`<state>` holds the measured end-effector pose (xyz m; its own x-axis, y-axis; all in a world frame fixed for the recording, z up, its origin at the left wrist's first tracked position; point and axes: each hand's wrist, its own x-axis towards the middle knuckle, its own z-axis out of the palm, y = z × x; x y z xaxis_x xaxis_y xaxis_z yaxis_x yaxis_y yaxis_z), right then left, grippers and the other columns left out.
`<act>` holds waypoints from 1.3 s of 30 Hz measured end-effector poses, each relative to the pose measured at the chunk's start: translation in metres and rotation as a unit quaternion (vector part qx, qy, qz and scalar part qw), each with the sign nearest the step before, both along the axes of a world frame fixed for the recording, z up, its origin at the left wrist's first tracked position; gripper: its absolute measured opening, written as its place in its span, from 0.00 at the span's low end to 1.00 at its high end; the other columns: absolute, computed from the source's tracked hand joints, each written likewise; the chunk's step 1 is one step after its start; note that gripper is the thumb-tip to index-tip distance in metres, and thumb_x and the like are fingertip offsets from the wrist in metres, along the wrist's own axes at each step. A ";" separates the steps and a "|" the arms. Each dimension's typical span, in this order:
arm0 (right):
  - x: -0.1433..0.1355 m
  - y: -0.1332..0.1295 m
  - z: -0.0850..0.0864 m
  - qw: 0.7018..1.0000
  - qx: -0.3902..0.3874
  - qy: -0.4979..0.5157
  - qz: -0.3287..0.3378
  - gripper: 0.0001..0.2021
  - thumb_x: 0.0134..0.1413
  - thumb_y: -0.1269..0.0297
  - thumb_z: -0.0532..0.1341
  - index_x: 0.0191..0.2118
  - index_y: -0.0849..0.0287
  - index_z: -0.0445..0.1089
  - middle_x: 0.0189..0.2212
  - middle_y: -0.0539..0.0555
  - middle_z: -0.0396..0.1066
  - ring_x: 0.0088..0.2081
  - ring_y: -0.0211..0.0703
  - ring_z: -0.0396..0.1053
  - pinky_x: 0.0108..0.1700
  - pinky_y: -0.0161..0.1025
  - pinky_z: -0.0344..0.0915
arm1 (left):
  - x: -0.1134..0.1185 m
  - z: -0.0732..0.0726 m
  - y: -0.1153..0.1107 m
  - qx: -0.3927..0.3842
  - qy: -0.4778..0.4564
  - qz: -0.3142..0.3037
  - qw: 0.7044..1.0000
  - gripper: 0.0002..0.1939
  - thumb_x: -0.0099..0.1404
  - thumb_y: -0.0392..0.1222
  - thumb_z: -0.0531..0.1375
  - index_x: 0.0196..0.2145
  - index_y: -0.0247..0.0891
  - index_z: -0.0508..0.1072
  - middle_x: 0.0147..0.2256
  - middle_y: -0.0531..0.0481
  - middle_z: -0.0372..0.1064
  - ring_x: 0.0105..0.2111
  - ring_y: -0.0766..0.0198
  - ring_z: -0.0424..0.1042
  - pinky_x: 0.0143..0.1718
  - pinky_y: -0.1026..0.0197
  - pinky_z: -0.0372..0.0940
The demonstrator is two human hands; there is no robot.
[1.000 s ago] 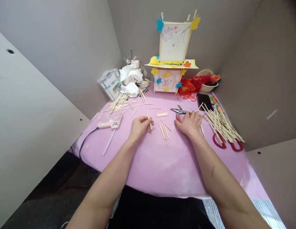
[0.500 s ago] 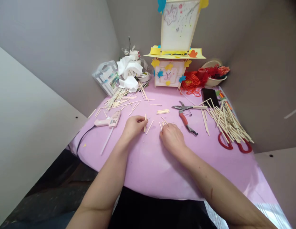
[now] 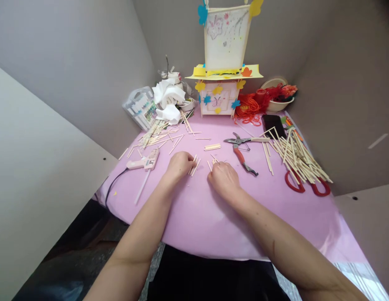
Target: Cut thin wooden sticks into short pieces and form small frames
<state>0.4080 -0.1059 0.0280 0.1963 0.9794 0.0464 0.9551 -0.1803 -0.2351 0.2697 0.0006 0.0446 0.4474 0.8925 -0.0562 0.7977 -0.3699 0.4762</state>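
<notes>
My left hand (image 3: 181, 164) is closed, its thumb and fingertips pinching a short wooden stick (image 3: 193, 163) on the tabletop. Right beside that one lies another short stick (image 3: 196, 167), nearly parallel to it; whether the fingers touch both I cannot make out. A hand's width to the right, my right hand (image 3: 225, 177) curls palm down over several short sticks (image 3: 214, 159), whose ends poke out past the fingers. The fingertips themselves are hidden. Just beyond both hands rests a small row of short sticks (image 3: 212, 147) laid side by side.
Pruning shears (image 3: 239, 154) lie right of my right hand, near a heap of long sticks (image 3: 301, 156) over red-handled scissors (image 3: 295, 184) and a phone (image 3: 273, 125). At left is a corded glue gun (image 3: 147, 161). A paper-and-stick lantern (image 3: 217, 98) stands behind, beside red cord (image 3: 250, 106).
My left hand has brought its stick, now tilted, up against the loose stick to its right. My right hand stays over its sticks. The view has shifted slightly.
</notes>
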 end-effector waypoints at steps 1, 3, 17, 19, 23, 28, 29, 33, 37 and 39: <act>0.000 0.000 0.001 1.000 0.002 0.008 -0.005 0.13 0.52 0.75 0.52 0.37 0.67 0.73 0.35 0.67 0.73 0.39 0.51 0.69 0.37 0.39 0.60 | -0.001 -0.001 0.001 -0.004 -0.009 0.005 1.000 0.07 0.51 0.42 0.62 0.24 0.37 0.78 0.20 0.48 0.71 0.22 0.63 0.66 0.26 0.63 0.55; 0.002 -0.001 0.002 0.999 0.024 0.036 -0.011 0.11 0.52 0.74 0.53 0.36 0.66 0.73 0.34 0.65 0.73 0.38 0.49 0.69 0.37 0.39 0.60 | -0.003 -0.001 0.001 -0.019 -0.063 0.029 0.997 0.06 0.51 0.41 0.62 0.24 0.37 0.78 0.18 0.49 0.69 0.22 0.64 0.67 0.27 0.63 0.58; 0.016 0.004 0.001 0.908 0.165 0.380 0.066 0.09 0.54 0.61 0.57 0.29 0.60 0.69 0.27 0.50 0.70 0.27 0.36 0.63 0.31 0.33 0.58 | 0.011 0.006 -0.036 -0.343 -0.447 0.056 0.824 0.16 0.45 0.46 0.70 0.29 0.32 0.78 0.30 0.47 0.74 0.30 0.65 0.72 0.35 0.64 0.68; 0.017 0.004 -0.001 0.915 0.150 0.367 0.075 0.09 0.54 0.61 0.57 0.30 0.60 0.70 0.27 0.51 0.71 0.28 0.37 0.64 0.32 0.34 0.58 | 0.010 0.000 -0.037 -0.307 -0.432 0.043 0.847 0.15 0.47 0.47 0.68 0.29 0.33 0.78 0.30 0.47 0.75 0.31 0.64 0.72 0.35 0.63 0.67; 0.021 0.002 -0.002 0.929 0.099 0.346 0.087 0.09 0.54 0.63 0.58 0.31 0.59 0.74 0.28 0.50 0.74 0.30 0.38 0.67 0.34 0.34 0.58 | 0.009 -0.015 -0.044 -0.187 -0.381 0.017 0.905 0.11 0.54 0.45 0.64 0.31 0.34 0.78 0.31 0.48 0.75 0.33 0.63 0.72 0.36 0.64 0.65; 0.026 0.000 0.001 0.950 0.070 0.287 0.104 0.07 0.53 0.65 0.60 0.31 0.57 0.76 0.29 0.51 0.75 0.31 0.39 0.68 0.34 0.34 0.57 | 0.008 -0.022 -0.055 -0.095 -0.345 -0.018 0.934 0.08 0.58 0.42 0.60 0.31 0.35 0.77 0.31 0.50 0.74 0.33 0.64 0.71 0.37 0.66 0.64; 0.027 -0.001 0.002 0.955 0.070 0.267 0.110 0.07 0.53 0.65 0.60 0.31 0.58 0.76 0.29 0.51 0.75 0.31 0.39 0.68 0.34 0.34 0.57 | 0.008 -0.022 -0.057 -0.085 -0.339 -0.024 0.937 0.08 0.58 0.41 0.60 0.31 0.36 0.77 0.31 0.50 0.74 0.33 0.65 0.72 0.37 0.66 0.64; 0.037 -0.004 0.011 0.962 0.084 0.226 0.125 0.05 0.51 0.67 0.61 0.30 0.59 0.74 0.28 0.52 0.74 0.30 0.39 0.67 0.34 0.35 0.57 | 0.009 -0.020 -0.063 -0.060 -0.313 -0.046 0.947 0.08 0.59 0.40 0.59 0.34 0.38 0.77 0.32 0.50 0.76 0.33 0.64 0.73 0.39 0.64 0.64; 0.039 -0.004 0.015 0.926 0.133 0.328 0.129 0.06 0.51 0.66 0.61 0.34 0.58 0.74 0.30 0.52 0.73 0.30 0.38 0.67 0.35 0.34 0.61 | 0.010 -0.021 -0.064 -0.056 -0.312 -0.064 0.946 0.10 0.60 0.41 0.59 0.37 0.40 0.78 0.35 0.50 0.77 0.35 0.63 0.74 0.40 0.63 0.65; 0.035 -0.002 0.013 0.903 0.154 0.380 0.131 0.06 0.52 0.66 0.61 0.35 0.58 0.75 0.31 0.52 0.73 0.31 0.38 0.67 0.35 0.34 0.62 | 0.009 -0.021 -0.063 -0.049 -0.307 -0.067 0.948 0.10 0.61 0.40 0.58 0.38 0.40 0.78 0.35 0.50 0.77 0.35 0.62 0.74 0.40 0.63 0.65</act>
